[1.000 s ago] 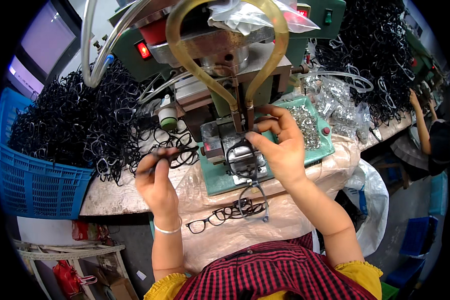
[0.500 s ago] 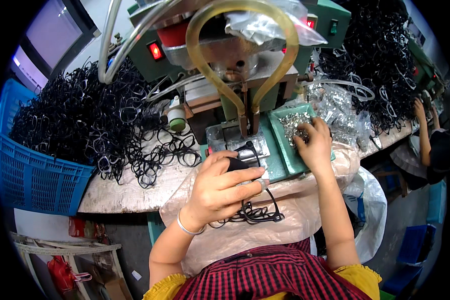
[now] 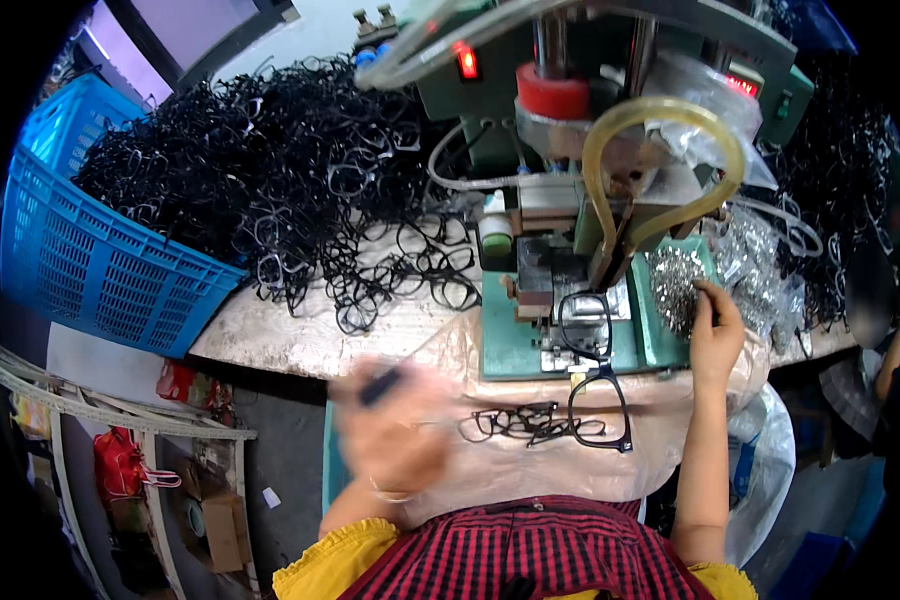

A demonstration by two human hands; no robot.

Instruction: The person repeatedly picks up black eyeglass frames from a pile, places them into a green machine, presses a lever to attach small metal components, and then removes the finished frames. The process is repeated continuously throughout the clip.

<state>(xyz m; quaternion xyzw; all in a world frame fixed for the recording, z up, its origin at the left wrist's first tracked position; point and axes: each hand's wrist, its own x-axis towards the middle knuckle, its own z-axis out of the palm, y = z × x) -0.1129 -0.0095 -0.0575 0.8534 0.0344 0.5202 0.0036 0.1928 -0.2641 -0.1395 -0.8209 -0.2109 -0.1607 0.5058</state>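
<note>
My left hand (image 3: 390, 430), smeared by motion, is over the near left side of the bench. It holds a slim tool (image 3: 380, 386) with a black handle and a thin pale shaft pointing up and right. A black eyeglass frame (image 3: 625, 408) stands at the machine's metal fixture (image 3: 622, 302), one rim at the fixture and the other toward me. My right hand (image 3: 720, 335) is at the right edge of a green tray (image 3: 660, 345) of small shiny metal parts (image 3: 675, 290). Its thumb and fingers are pinched together; whatever is between them is too small to make out.
The green press (image 3: 500, 350) carries a looped yellowish hose (image 3: 592, 165). More black frames (image 3: 515, 425) lie on the bench sheet near me. A large heap of frames (image 3: 250, 170) fills the left, beside a blue crate (image 3: 120, 255). Plastic bags (image 3: 760, 265) lie right of the tray.
My left hand has moved away from the eyeglass frame, to the left and toward me, with the black-handled tool. My right hand's fingers have closed at the tray's edge. The view has shifted left.
</note>
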